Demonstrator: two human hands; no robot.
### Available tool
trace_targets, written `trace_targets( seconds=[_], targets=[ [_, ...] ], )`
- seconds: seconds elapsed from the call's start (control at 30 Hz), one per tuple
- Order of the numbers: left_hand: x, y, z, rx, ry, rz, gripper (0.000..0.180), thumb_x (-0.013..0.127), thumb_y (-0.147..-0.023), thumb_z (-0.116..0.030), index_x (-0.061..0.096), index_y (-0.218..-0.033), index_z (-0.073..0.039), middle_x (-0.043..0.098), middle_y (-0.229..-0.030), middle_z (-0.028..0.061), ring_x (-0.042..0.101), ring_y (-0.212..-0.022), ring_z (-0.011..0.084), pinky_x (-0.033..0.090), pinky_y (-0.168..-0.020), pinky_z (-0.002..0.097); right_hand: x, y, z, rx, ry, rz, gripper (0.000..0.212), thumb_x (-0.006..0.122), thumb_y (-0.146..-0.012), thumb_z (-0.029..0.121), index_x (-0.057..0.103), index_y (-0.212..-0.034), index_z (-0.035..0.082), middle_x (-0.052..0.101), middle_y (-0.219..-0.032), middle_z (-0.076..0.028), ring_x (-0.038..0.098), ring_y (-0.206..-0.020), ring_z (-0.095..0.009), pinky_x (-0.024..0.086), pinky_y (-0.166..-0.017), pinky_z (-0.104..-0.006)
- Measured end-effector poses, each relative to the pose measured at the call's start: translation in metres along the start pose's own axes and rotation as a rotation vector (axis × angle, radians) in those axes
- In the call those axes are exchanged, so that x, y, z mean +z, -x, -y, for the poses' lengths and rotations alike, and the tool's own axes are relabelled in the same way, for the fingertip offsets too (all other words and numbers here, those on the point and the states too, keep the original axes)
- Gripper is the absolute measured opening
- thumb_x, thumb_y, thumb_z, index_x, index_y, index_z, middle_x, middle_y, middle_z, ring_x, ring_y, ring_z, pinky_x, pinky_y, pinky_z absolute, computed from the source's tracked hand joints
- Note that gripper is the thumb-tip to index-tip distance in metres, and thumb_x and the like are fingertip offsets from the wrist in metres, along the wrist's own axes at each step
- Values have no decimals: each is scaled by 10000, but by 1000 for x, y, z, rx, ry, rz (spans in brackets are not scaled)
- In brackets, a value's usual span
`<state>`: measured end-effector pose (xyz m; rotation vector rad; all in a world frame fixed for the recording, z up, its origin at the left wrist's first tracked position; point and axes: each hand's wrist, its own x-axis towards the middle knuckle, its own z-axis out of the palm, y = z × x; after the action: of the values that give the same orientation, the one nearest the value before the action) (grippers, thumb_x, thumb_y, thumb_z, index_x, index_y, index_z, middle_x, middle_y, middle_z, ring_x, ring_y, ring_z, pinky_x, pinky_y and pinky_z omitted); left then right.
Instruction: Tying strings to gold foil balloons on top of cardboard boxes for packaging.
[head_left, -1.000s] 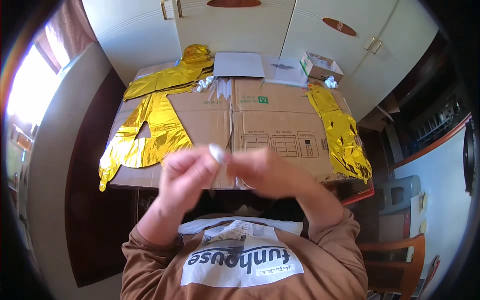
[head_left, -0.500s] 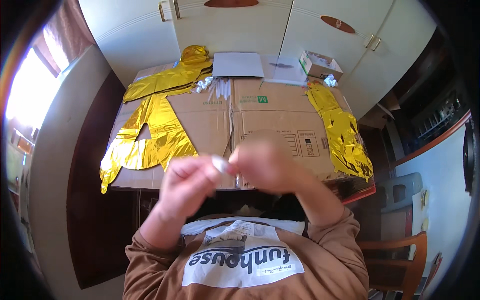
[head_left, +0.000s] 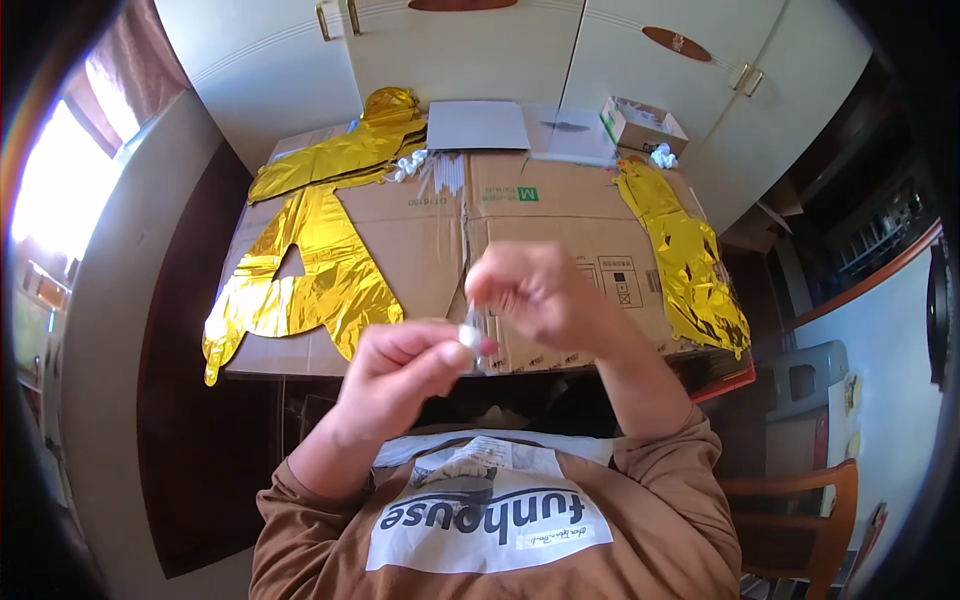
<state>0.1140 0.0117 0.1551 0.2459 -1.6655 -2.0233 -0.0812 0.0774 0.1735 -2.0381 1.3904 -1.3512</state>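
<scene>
My left hand [head_left: 405, 372] is closed, thumb and fingers pinching a small white bundle [head_left: 469, 338] over the table's near edge. A thin, pale strand [head_left: 473, 314] seems to run from it up to my right hand [head_left: 535, 295]. That hand is also closed, its fingertips pinched together just above and to the right of the bundle. Motion blurs the bundle and strand, so their exact kind is unclear. To the left lies a flat, gold A-shaped foil balloon [head_left: 318, 265].
Cardboard [head_left: 420, 245] covers the table. More gold foil lies at the back left [head_left: 335, 160] and right [head_left: 685, 255]. Along the back are white curled ribbon [head_left: 408, 166], white straws [head_left: 450, 177], a pale flat box [head_left: 478, 127] and a small open box [head_left: 645, 128]. A wooden chair [head_left: 838, 515] stands right.
Both hands have shifted slightly right. My right hand has risen away from the left, and a pale strand now shows between them. The white bundle stays in my left fingers.
</scene>
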Motion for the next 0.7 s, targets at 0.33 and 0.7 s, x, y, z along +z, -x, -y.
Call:
trace_targets(
  seconds=[0.33, 0.7],
  targets=[
    [-11, -2, 21, -64, 10, -69, 221, 558, -964, -131, 644, -1095, 25, 639, -844, 3, 560, -762, 41, 448, -674, 186, 20, 18, 20, -350, 532, -175, 174, 747, -756, 86, 580, -797, 59, 526, -675, -73, 528, -569, -241, 435, -530, -338],
    [-16, 9, 21, -235, 16, 251, 162, 586, -948, -123, 620, -1041, 6, 597, -892, -27, 486, -783, 15, 407, -675, 176, 15, 51, -12, 271, -685, 164, 190, 716, -830, 60, 627, -991, 12, 614, -927, -73, 595, -802, -114, 464, -696, -228]
  ],
)
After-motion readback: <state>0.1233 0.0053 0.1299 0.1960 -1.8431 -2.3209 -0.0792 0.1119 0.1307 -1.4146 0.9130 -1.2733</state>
